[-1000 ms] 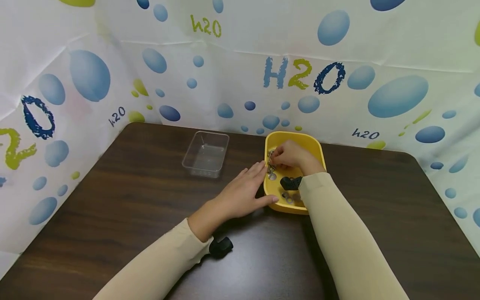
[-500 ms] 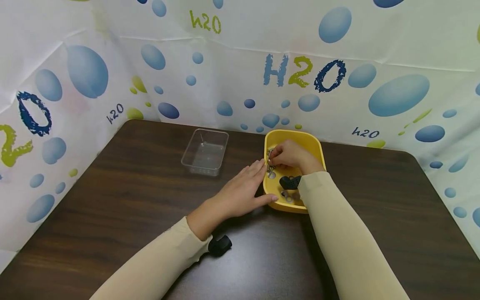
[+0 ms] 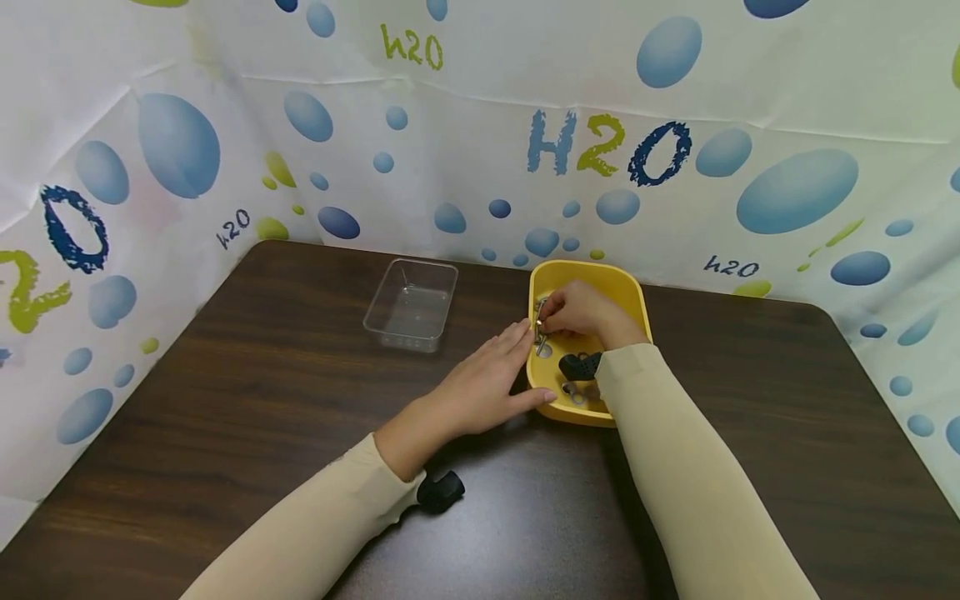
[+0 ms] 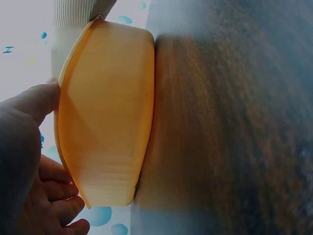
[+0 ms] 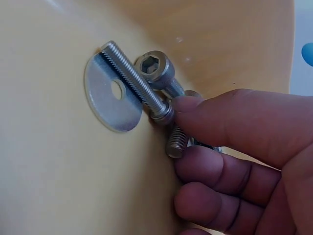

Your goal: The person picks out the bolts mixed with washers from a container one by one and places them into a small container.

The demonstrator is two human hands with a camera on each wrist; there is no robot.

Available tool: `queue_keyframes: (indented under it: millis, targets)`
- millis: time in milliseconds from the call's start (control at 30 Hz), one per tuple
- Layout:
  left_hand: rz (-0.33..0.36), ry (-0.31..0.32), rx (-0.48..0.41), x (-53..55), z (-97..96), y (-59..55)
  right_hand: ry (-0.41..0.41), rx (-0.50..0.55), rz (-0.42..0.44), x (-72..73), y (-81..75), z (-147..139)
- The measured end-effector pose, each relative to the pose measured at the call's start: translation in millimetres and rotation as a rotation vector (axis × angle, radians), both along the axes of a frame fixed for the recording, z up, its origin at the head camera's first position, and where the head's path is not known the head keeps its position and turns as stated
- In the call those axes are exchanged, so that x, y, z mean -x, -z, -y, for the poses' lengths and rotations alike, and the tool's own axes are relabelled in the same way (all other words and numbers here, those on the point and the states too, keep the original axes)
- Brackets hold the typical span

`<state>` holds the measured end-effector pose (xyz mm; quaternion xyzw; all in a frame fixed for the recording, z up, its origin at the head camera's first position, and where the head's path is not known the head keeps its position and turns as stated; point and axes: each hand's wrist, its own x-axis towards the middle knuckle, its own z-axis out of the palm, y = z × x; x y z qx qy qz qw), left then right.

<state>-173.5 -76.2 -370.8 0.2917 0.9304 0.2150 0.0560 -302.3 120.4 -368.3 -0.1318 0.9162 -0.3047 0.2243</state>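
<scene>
The yellow bin (image 3: 628, 287) stands at the back right of the table. My left hand (image 3: 483, 383) lies against its left side, fingers extended to the rim and thumb on the front corner. Seen from the left wrist, the thumb (image 4: 41, 100) touches the bin's edge. Inside, my right hand (image 3: 581, 315) pinches at a small pile of metal bolts by the left wall. The right wrist view shows a threaded bolt end (image 5: 176, 143) between thumb and forefinger. A socket-head bolt (image 5: 155, 68) and a long bolt (image 5: 134, 78) lie there, the latter across a flat washer (image 5: 110, 98); other hardware is hidden behind the fingers.
Left of the bin, a clear plastic box (image 3: 412, 312) sits on the dark wood table (image 3: 262, 375). Several washers or rings (image 3: 576, 395) lie near the bin's front. A printed white curtain (image 3: 465, 142) hangs behind the table.
The right fingers shift slightly among the bolts, and the visible bolts now lie a little differently. The left hand keeps its place on the bin.
</scene>
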Motion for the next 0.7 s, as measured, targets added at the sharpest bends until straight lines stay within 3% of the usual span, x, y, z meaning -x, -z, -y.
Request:
queue_keyframes:
  millis: [233,700]
  targets:
    - [0.022,-0.008,-0.015,-0.8,0.5,1.4,-0.004,-0.036,0.003,-0.5,0.0,1.6]
    - [-0.002,0.005,-0.010,0.7,-0.5,3.0,0.019,-0.069,-0.035,-1.0,1.6,1.5]
